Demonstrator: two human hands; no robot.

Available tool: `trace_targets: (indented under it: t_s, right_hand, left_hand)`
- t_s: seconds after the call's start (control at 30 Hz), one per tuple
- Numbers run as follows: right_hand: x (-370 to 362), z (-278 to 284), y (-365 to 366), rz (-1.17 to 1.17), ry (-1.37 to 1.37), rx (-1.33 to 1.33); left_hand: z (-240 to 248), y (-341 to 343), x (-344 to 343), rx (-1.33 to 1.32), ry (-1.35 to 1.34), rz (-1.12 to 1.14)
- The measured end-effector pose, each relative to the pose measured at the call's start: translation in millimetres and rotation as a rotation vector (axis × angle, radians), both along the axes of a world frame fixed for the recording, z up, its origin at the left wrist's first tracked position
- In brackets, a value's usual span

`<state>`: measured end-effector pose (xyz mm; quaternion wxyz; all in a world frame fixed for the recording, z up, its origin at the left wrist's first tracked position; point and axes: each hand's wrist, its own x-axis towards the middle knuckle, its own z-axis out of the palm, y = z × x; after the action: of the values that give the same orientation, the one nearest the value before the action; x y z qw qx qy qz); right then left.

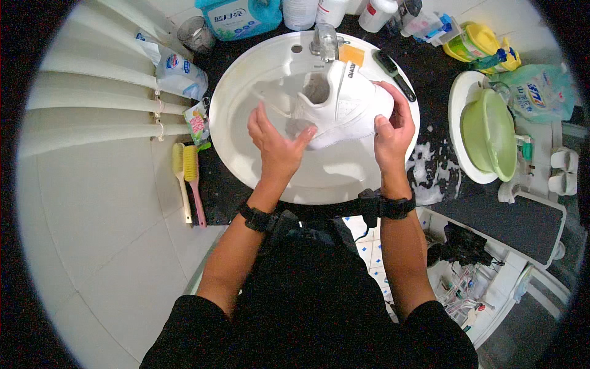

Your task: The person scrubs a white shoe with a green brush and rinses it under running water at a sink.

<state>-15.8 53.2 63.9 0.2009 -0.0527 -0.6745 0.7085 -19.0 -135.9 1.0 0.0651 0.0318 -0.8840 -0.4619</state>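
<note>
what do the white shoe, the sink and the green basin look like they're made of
White shoe: maybe leather or synthetic leather, judging by its smooth, fairly matt side; the look leaves it open.
Sink: probably glazed ceramic, hard and glossy, from the bright reflections on its white bowl.
Green basin: most likely plastic, smooth, with one even colour and a thin rim.

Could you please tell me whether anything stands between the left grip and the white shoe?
Nothing visible does: the open left grip overlaps the left end of the white shoe; whether they touch is unclear.
</note>
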Motion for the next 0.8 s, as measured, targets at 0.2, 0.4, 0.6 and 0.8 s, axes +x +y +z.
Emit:
trace_targets:
  t_s: [0.2, 0.4, 0.6, 0.8]
  right_hand:
    - [-7, -8, -7, 0.212, 0.088, 0.144]
    - [-18, -34, -25, 0.101, -0.186, 0.106]
    - [-67, -43, -28, -0.154, -0.482, 0.121]
    - [-74, -48, -38, -0.024, -0.54, 0.045]
  left_hand:
    - [61, 11, -38, 0.291, -0.069, -0.318]
    - [31, 35, -46, 0.776, -0.454, -0.238]
    - [22, 58, -68, 0.818, -0.45, -0.091]
    - [13, 56, -83, 0.993, -0.522, 0.151]
